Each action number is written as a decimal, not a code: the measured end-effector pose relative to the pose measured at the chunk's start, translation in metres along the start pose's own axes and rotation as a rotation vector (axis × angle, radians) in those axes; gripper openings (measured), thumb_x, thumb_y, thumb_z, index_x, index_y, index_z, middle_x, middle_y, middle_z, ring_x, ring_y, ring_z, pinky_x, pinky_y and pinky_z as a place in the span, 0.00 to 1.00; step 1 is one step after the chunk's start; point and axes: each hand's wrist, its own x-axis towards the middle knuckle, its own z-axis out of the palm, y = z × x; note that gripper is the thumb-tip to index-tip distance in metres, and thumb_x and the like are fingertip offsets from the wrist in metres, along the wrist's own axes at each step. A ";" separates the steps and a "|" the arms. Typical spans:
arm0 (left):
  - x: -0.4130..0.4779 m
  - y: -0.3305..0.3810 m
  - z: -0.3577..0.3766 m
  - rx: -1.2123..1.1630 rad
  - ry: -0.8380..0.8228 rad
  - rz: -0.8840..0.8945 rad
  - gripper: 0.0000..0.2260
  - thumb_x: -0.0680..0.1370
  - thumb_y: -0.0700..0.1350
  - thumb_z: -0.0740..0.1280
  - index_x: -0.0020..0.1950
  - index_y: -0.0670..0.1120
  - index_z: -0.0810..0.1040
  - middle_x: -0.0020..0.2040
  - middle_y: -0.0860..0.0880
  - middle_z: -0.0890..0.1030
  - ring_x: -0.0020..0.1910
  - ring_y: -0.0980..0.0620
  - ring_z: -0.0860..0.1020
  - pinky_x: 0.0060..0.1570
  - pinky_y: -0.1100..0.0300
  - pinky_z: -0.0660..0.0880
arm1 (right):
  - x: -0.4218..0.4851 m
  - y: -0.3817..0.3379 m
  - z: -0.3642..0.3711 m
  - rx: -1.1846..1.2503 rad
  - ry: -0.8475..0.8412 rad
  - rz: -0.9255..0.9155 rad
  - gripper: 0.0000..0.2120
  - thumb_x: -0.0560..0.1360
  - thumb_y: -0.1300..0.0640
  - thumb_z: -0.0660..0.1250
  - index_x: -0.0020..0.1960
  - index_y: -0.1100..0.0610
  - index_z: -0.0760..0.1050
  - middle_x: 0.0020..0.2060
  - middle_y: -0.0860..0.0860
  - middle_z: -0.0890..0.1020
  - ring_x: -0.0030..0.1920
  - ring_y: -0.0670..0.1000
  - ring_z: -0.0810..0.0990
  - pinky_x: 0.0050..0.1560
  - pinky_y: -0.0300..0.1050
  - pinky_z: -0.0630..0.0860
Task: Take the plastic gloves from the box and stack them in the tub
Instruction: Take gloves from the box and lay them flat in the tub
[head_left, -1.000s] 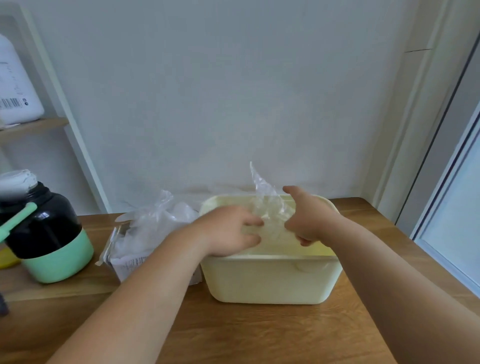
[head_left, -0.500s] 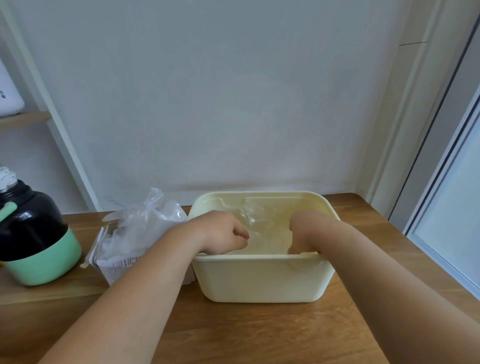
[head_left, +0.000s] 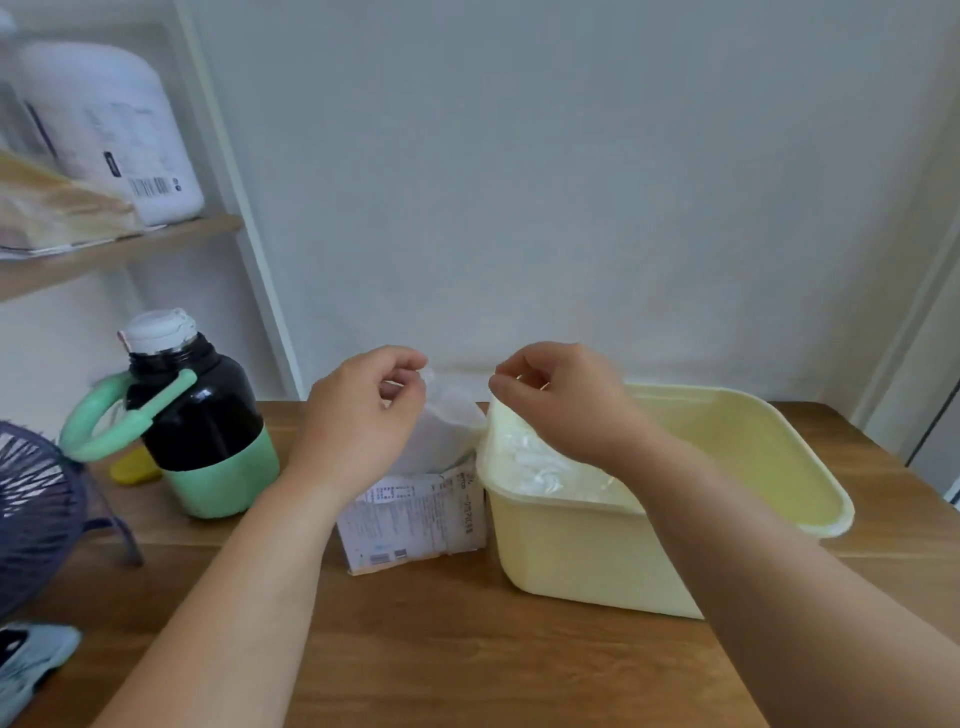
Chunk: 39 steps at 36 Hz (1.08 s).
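Left hand (head_left: 363, 410) and right hand (head_left: 563, 402) pinch a glove (head_left: 451, 427) above the box (head_left: 415, 522); next, it likely needs laying flat in the tub (head_left: 571, 564).

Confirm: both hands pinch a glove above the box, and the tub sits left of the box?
No: the head view shows the tub right of the box, not left. Left hand and right hand do pinch a glove above the box.

pale yellow tub (head_left: 597, 561), clear gloves (head_left: 452, 431), white printed box (head_left: 415, 525), black-and-mint flask (head_left: 200, 421), brown wooden table (head_left: 441, 649)
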 end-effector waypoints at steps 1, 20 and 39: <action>-0.003 -0.006 -0.003 0.020 -0.029 -0.021 0.10 0.79 0.45 0.64 0.61 0.52 0.77 0.51 0.59 0.79 0.50 0.62 0.77 0.49 0.69 0.71 | 0.002 -0.003 0.007 0.043 -0.002 -0.014 0.04 0.76 0.54 0.65 0.47 0.52 0.79 0.35 0.41 0.78 0.29 0.37 0.73 0.29 0.25 0.68; -0.018 -0.039 0.004 -0.113 -0.087 -0.077 0.15 0.77 0.44 0.69 0.63 0.53 0.77 0.54 0.59 0.79 0.50 0.68 0.76 0.43 0.79 0.70 | 0.017 -0.005 0.057 -0.290 -0.145 -0.144 0.10 0.76 0.54 0.68 0.48 0.61 0.82 0.43 0.52 0.83 0.44 0.51 0.79 0.45 0.43 0.74; -0.017 -0.034 0.010 -0.091 -0.011 -0.085 0.22 0.72 0.53 0.73 0.63 0.56 0.71 0.54 0.60 0.74 0.56 0.59 0.72 0.49 0.65 0.69 | 0.017 -0.004 0.052 0.070 -0.167 0.058 0.09 0.72 0.52 0.72 0.49 0.53 0.76 0.39 0.46 0.77 0.38 0.42 0.75 0.37 0.35 0.70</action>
